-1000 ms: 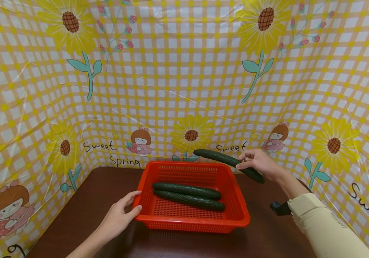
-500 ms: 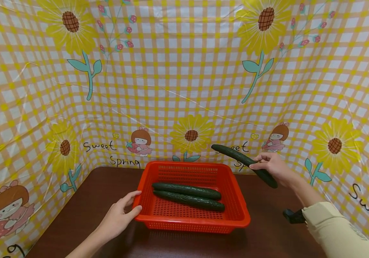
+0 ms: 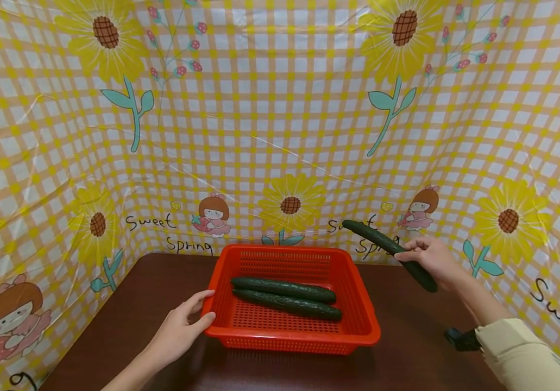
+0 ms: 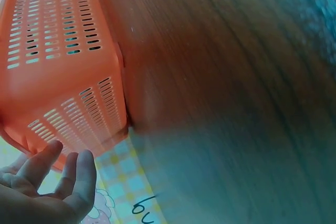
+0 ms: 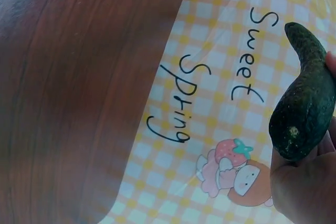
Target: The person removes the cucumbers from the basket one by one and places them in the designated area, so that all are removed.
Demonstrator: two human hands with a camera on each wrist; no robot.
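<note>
In the head view my right hand [image 3: 434,263] pinches a dark green cucumber [image 3: 371,235] between thumb and fingers, in the air right of the red perforated basket [image 3: 291,341]. It slants, its far end up and to the left. The right wrist view shows this cucumber [image 5: 304,103] end-on, with part of the hand behind it. Two more cucumbers, a rear one [image 3: 282,288] and a front one [image 3: 287,305], lie side by side on the basket floor. At the basket's left end, my left hand [image 3: 176,325] touches the rim with thumb and fingertips spread apart.
The basket stands on a dark brown table [image 3: 128,309]. Behind and beside the table hangs a yellow checked cloth [image 3: 280,136] printed with sunflowers and figures. A black device [image 3: 464,340] sits under my right sleeve [image 3: 519,345].
My right hand has carried the cucumber rightward, away from above the basket's right edge, and its tilt has steepened. The left hand, the basket and its two cucumbers have stayed put.
</note>
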